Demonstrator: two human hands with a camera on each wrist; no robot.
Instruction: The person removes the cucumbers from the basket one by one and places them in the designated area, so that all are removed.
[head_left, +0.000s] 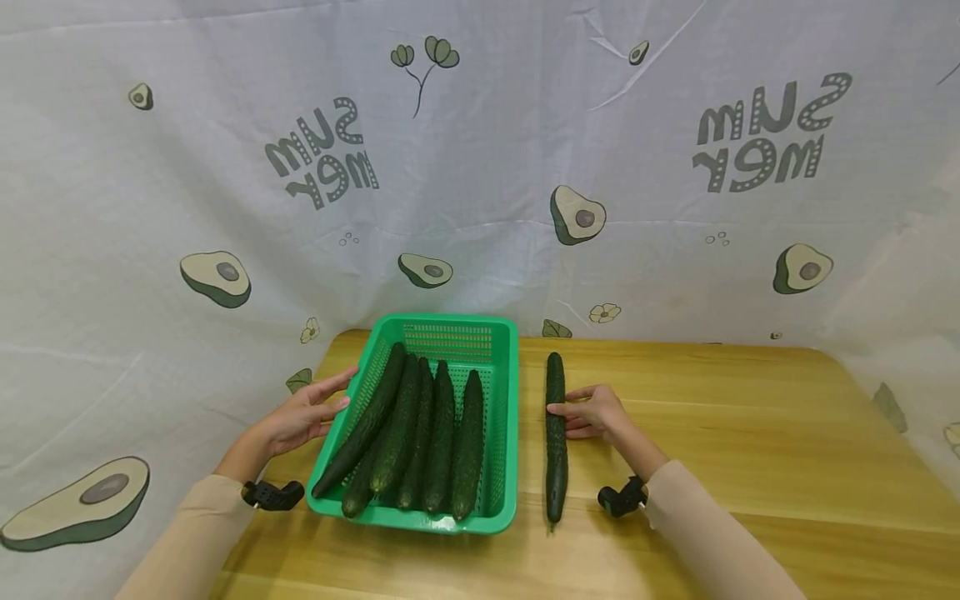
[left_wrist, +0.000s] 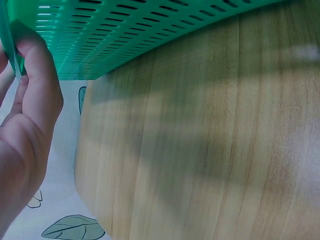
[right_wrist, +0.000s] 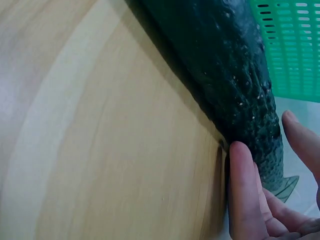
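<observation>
A green plastic basket (head_left: 516, 433) stands on the wooden table with several dark green cucumbers (head_left: 401, 433) lying lengthwise inside. At its left side my left hand (head_left: 303, 415) holds the rim; in the left wrist view, the hand's fingers (left_wrist: 37, 75) are at the basket's edge. To the right of the basket, a single long cucumber (head_left: 556, 475) lies on the table, its far end pointing toward the curtain. My right hand (head_left: 596, 414) grips this cucumber around its middle, thumb over the top and fingers along its right side. The right wrist view shows the cucumber's bumpy skin (right_wrist: 235, 75) close up.
The wooden table (head_left: 720, 433) extends to the right of the single cucumber. A white curtain (head_left: 487, 158) printed with avocados and lettering hangs behind the table and down its left side.
</observation>
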